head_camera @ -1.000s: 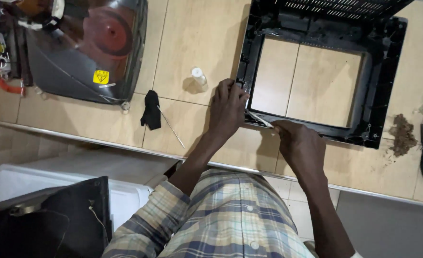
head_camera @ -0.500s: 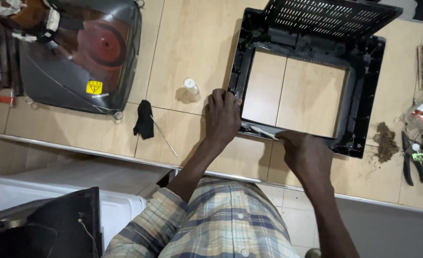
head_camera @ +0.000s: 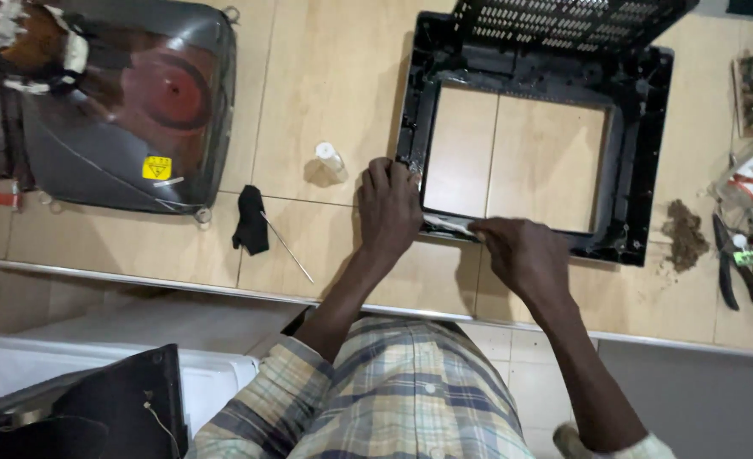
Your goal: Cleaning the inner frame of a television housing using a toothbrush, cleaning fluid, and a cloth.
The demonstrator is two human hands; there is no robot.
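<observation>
A black plastic television front frame [head_camera: 631, 153] lies flat on the tiled floor, tiles showing through its opening. My left hand [head_camera: 388, 206] presses down on the frame's near left corner, fingers closed over the edge. My right hand [head_camera: 521, 253] is at the frame's near rail, pinching a thin pale strip [head_camera: 446, 223] that runs along that rail between the two hands. A vented black back cover [head_camera: 563, 21] lies against the frame's far side.
A bare grey picture tube [head_camera: 130, 110] with a yellow sticker lies at far left. A small white bottle [head_camera: 329, 158], a black cloth scrap [head_camera: 251, 221] and a thin rod [head_camera: 289, 247] lie between. Dirt pile [head_camera: 685, 234], pliers [head_camera: 725, 263] and clutter sit at right.
The view has shifted so the frame and tube sit lower and further left in the picture. Both hands stay at the frame's near rail, the right hand now pinching the strip closer to the left.
</observation>
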